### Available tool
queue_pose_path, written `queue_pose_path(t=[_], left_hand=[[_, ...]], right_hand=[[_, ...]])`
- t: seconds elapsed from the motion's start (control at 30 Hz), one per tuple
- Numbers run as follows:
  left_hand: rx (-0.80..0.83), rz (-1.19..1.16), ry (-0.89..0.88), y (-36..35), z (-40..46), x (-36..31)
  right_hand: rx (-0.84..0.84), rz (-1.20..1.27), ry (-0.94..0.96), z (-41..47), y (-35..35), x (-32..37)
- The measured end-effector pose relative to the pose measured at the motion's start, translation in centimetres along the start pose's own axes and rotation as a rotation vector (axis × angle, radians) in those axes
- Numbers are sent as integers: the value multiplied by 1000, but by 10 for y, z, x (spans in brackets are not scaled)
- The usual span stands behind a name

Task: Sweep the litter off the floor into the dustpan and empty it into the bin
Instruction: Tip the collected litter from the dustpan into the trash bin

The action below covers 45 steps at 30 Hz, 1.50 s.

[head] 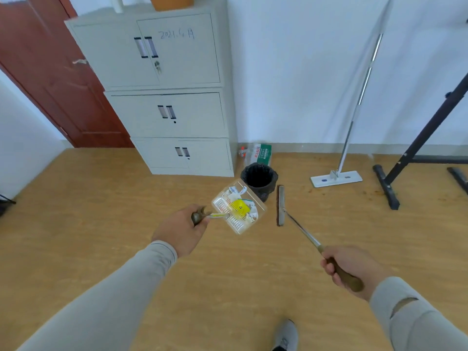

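Observation:
My left hand (181, 230) grips the brown handle of a clear plastic dustpan (229, 222), held in the air just left of and in front of the black bin (259, 181). The pan carries litter (241, 207): a yellow wrapper and crumpled white scraps. The bin stands on the floor beside the cabinet, its mouth dark. My right hand (348, 269) is closed around the wooden grip of a small broom (281, 206), whose metal shaft runs forward and whose narrow brush head points toward the bin's right side.
A grey metal cabinet (177, 97) stands against the wall left of the bin. A packet and a bottle (258, 152) lie behind the bin. A flat mop (336, 177) leans on the wall at right, next to a black stand (387, 188). My shoe (286, 335) shows below.

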<state>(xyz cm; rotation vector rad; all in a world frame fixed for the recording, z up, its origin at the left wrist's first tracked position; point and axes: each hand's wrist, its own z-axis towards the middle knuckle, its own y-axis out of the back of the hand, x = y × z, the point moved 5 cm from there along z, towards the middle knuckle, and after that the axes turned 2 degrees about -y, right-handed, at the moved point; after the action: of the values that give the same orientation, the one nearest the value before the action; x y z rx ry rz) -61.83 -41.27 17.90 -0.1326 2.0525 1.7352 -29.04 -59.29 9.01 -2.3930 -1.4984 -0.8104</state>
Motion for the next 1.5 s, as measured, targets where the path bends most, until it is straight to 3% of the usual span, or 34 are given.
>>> queue_pose_path(t=[0.43,0.83,1.07,1.5], left_hand=[[-3,151,-148,21,178,-58],[61,187,-363,30,339,-36],[105,228,-481,33,395,-30],[124,312,-545,19,445,-39]], right_hand=[[-43,86,81,48,4,131],[-139,166,54,98,-71,200],[-180,209,52,110,-108,229],[-159,216,46,126,-114,263]])
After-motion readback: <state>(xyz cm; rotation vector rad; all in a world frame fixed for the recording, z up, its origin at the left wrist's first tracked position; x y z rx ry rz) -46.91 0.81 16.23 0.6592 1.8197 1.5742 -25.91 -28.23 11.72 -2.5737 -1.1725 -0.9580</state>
